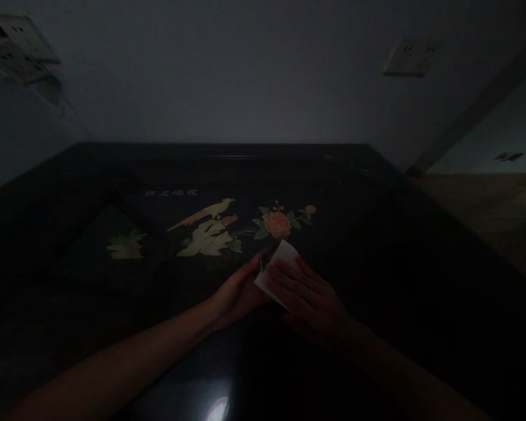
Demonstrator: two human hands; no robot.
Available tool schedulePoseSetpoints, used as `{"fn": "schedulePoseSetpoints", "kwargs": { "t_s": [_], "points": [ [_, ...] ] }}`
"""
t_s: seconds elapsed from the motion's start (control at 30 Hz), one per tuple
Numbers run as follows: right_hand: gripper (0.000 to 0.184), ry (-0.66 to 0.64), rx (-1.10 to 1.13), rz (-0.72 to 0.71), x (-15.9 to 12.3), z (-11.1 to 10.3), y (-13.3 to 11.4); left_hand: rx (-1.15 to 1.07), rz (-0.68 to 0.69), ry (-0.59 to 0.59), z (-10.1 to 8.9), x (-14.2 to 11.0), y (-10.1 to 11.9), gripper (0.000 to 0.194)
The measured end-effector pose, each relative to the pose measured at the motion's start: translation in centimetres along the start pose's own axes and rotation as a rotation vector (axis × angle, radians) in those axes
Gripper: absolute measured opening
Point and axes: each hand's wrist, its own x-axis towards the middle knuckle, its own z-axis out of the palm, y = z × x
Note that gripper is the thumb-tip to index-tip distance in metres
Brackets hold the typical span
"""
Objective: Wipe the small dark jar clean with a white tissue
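Note:
The scene is very dark. A white folded tissue or cloth [284, 257] lies on a glossy black table top [377, 245] inlaid with birds [208, 225] and a pink flower [277, 223]. My right hand [309, 295] rests on the white piece with its fingers stretched flat over it. My left hand [239, 292] sits right beside it, fingertips at its left edge near a small dark thing I cannot make out. Whether the left fingers pinch the white piece is not clear.
A pale wall [245, 76] rises behind the table, with a socket plate [409, 57] at upper right and more plates [17, 44] at upper left. Wooden floor [495, 210] shows to the right. A light glare [217, 409] reflects near the table's front edge.

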Motion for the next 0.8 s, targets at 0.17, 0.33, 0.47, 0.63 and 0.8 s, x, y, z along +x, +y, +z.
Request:
{"fn": "schedulePoseSetpoints", "kwargs": {
  "t_s": [0.17,0.33,0.47,0.63,0.8],
  "points": [
    [0.05,-0.014,-0.028,0.024,0.29,0.22,-0.31,0.047,-0.018,0.043,-0.01,-0.02,-0.31,0.029],
    [0.053,-0.03,-0.055,0.125,0.33,0.11,-0.05,0.053,0.021,-0.028,-0.23,0.12,-0.4,0.035],
    [0.054,0.003,-0.026,0.229,0.22,0.24,0.11,0.085,0.028,-0.021,-0.15,0.0,-0.11,0.038],
    [0.054,0.016,0.01,0.236,0.26,0.45,-0.28,0.096,0.046,-0.006,0.02,-0.07,-0.12,0.042],
    [0.052,-0.021,0.046,0.091,0.51,0.27,-0.5,0.091,0.042,0.058,-0.04,0.15,-0.38,0.035]
  ]
}}
